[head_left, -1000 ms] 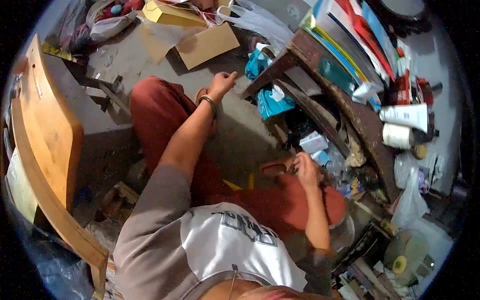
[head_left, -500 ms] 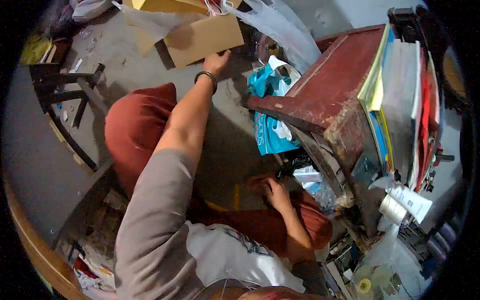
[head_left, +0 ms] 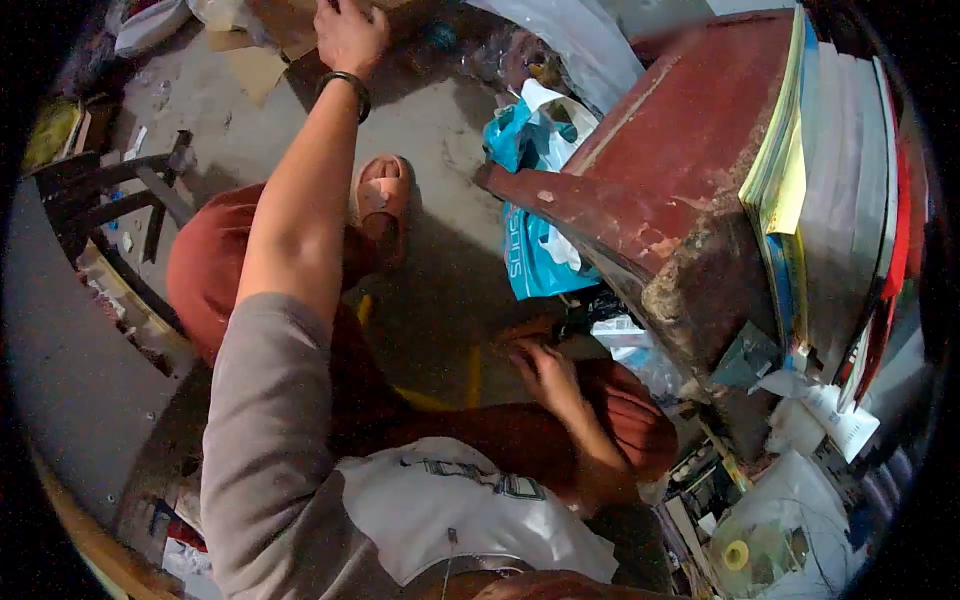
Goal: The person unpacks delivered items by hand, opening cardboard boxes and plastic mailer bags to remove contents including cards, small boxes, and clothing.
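My left hand (head_left: pixel 352 38), with a dark bracelet on the wrist, reaches to the top edge of the view. Its fingers are curled at the edge of a brown cardboard piece (head_left: pixel 285 22), most of which is cut off by the frame. Low and right of centre, my right hand (head_left: pixel 548 375) rests by my bent knee. Its fingers are closed together beside a dim reddish-brown shape; what they hold, if anything, is too dark to make out. Between the hands, a foot in an orange-pink sandal (head_left: pixel 383 190) stands on the floor.
To the right stands a worn red wooden piece of furniture (head_left: pixel 690 140) with upright books and papers (head_left: pixel 840 180). A blue plastic bag (head_left: pixel 540 265) hangs or leans beneath its corner. A white tube (head_left: pixel 845 425) lies below. A dark chair frame (head_left: pixel 150 190) is at left.
My left hand has moved up and left, and the cardboard has shifted up with it, mostly out of view. The sandalled foot now shows. My right hand has barely moved.
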`<action>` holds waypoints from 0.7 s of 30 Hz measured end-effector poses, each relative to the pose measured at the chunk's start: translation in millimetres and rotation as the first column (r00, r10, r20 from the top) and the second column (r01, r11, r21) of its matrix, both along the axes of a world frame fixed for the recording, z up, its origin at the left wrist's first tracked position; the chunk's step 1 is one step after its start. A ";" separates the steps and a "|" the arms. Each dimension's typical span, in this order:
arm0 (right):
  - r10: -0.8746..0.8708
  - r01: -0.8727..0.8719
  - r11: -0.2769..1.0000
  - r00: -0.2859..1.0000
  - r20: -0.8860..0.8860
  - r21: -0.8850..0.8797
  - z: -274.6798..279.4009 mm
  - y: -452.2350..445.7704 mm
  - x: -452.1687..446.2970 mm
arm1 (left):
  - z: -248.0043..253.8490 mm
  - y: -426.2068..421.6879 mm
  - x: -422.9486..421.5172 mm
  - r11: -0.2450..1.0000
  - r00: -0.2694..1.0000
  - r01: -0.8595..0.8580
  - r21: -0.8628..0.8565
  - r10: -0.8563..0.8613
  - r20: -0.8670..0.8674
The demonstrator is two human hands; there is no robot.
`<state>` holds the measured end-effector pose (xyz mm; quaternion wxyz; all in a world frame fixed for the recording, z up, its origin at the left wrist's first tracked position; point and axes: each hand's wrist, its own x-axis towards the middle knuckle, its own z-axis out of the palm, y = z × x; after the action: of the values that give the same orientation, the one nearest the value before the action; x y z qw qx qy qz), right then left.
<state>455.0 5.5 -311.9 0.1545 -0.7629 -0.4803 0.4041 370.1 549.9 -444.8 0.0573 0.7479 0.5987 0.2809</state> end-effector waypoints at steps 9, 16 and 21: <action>0.055 -0.034 0.969 0.995 0.083 -0.244 -9.8 -5.7 2.7 | -20.7 -59.1 16.5 0.971 0.965 0.237 0.032 -0.231 -0.123; 0.017 -0.011 0.968 1.000 0.021 -0.249 7.0 17.6 3.3 | -109.2 -47.2 41.2 0.926 0.980 0.200 -0.319 -0.193 0.055; -0.077 0.056 0.917 0.996 -0.039 -0.394 1.7 13.4 9.2 | -125.6 -41.2 53.3 0.899 0.982 0.190 -0.394 -0.171 0.084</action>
<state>464.2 18.9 -310.2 0.0249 -0.7832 -0.3591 0.5070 423.4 508.7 -570.4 0.2491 0.7656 0.5700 0.1637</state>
